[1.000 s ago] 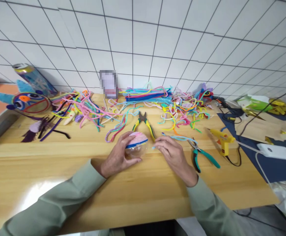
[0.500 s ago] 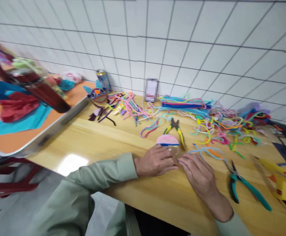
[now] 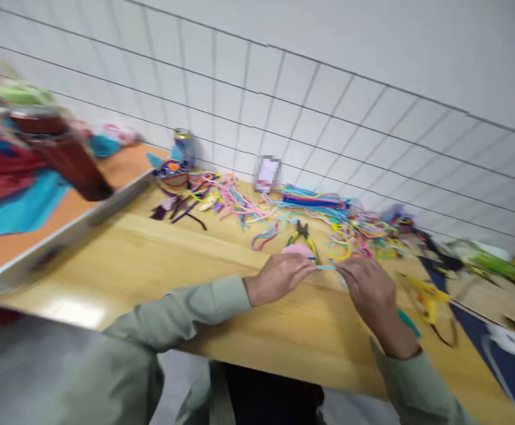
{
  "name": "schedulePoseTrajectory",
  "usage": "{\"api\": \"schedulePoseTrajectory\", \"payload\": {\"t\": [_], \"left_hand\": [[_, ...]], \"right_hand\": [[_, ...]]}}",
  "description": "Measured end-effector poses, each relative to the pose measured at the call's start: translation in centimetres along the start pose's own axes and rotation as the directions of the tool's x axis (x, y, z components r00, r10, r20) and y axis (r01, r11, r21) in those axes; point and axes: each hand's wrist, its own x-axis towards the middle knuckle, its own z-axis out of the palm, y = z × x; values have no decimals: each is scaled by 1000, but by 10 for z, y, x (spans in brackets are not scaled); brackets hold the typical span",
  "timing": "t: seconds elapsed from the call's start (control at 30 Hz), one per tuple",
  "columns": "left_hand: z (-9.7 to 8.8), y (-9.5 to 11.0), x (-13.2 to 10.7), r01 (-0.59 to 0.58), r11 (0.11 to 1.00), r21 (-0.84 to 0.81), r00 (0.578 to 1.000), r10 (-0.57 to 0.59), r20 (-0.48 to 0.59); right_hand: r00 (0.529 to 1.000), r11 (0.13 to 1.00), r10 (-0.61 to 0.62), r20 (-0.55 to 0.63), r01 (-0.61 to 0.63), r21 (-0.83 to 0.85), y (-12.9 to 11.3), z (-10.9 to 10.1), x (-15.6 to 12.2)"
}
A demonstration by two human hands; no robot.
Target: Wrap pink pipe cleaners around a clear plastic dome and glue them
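Now the light-blue pipe cleaner (image 3: 326, 267) is stretched taut between both hands just below the middle of the frame, where a second ago its end lay loose beside the right fingers. The left hand (image 3: 279, 277) has its fingers closed on one end and still covers most of the pink-wrapped ball (image 3: 299, 251), which sits on the tabletop (image 3: 151, 260) right behind the knuckles. The right hand (image 3: 368, 289) pinches the other end. The view has swung leftward, blurring everything. Yellow-handled pliers (image 3: 302, 236) lie just beyond the ball, with the heap of coloured pipe cleaners (image 3: 328, 206) further back, a yellow glue gun (image 3: 426, 292) at right and a drink can (image 3: 183, 144) at upper left.
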Motion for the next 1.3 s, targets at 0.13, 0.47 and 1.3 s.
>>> {"api": "schedulePoseTrajectory", "payload": {"t": [0.13,0.47,1.3], "left_hand": [[-4,-3,-1,25,988,-154,1000,-24,7],[-18,2,6,148,935,-322,988,-128,84],[-18,51,-16,292,848,-441,951,-207,231]], "right_hand": [[998,994,50,40,-46,-101,-4,-11,12],[972,973,228,64,-225,-41,-14,-21,31],[388,-5,870,303,-609,793,-109,-8,8]]}}
